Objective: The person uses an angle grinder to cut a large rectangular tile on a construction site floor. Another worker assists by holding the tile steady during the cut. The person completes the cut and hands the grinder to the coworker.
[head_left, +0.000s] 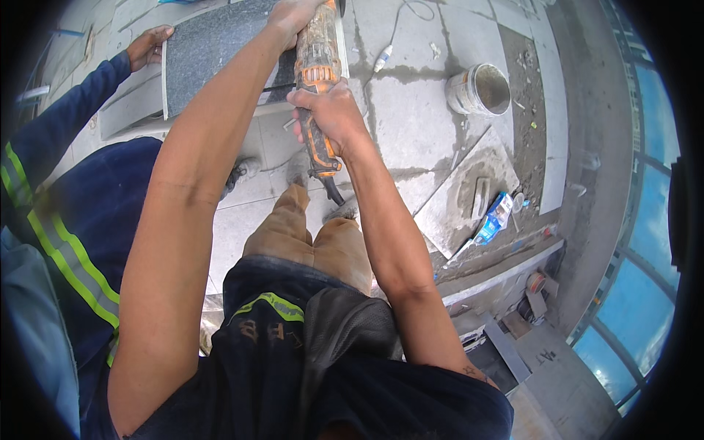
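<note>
A dusty orange-and-black angle grinder [319,70] points away from me over the edge of a dark grey speckled slab [209,48]. My right hand [336,114] is closed round its rear body. Farther forward, my left hand [291,16] grips the grinder near its head; some of those fingers are hidden, and the disc lies out of sight at the top edge. The grinder's black cord [334,192] hangs from its back end toward my shoes. A co-worker's hand [150,45] rests on the slab's left edge.
On the right stand a dirty white bucket [478,89] and a mortar-smeared square board [469,191] bearing a float [480,196]. A blue-and-white bag [494,218] lies by its edge. A white plug [383,59] with cable is on the paving. The co-worker's reflective-striped sleeve [55,147] is close on my left.
</note>
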`<state>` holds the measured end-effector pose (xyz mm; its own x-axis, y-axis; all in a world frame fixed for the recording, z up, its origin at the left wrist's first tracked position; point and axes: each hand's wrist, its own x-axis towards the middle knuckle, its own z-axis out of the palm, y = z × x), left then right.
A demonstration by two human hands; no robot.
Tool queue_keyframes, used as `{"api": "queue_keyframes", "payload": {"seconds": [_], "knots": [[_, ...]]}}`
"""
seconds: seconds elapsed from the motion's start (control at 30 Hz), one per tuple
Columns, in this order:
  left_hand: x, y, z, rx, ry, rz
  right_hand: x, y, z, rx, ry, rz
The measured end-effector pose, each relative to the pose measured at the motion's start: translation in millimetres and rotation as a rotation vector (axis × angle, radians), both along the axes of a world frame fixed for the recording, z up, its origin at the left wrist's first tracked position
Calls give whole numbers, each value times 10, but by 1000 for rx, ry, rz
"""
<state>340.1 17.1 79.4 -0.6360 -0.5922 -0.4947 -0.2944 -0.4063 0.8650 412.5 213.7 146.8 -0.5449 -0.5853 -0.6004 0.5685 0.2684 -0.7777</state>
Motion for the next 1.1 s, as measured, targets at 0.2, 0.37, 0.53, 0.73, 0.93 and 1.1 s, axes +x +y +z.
{"api": "queue_keyframes", "payload": {"seconds": [0.2,0.37,0.53,0.73,0.93,1.1], "knots": [[25,17,-4,-43,3,17,-23,24,12,14,-15,27],[26,53,41,-32,-41,19,23,36,7,7,-9,0],[21,53,76,-68,-46,17,9,14,26,-4,-18,11],[17,60,54,13,15,24,10,23,38,6,6,-16],[18,76,89,-85,-64,35,-14,14,3,24,7,5],[42,108,93,-22,-19,38,-14,54,13,38,17,27]]}}
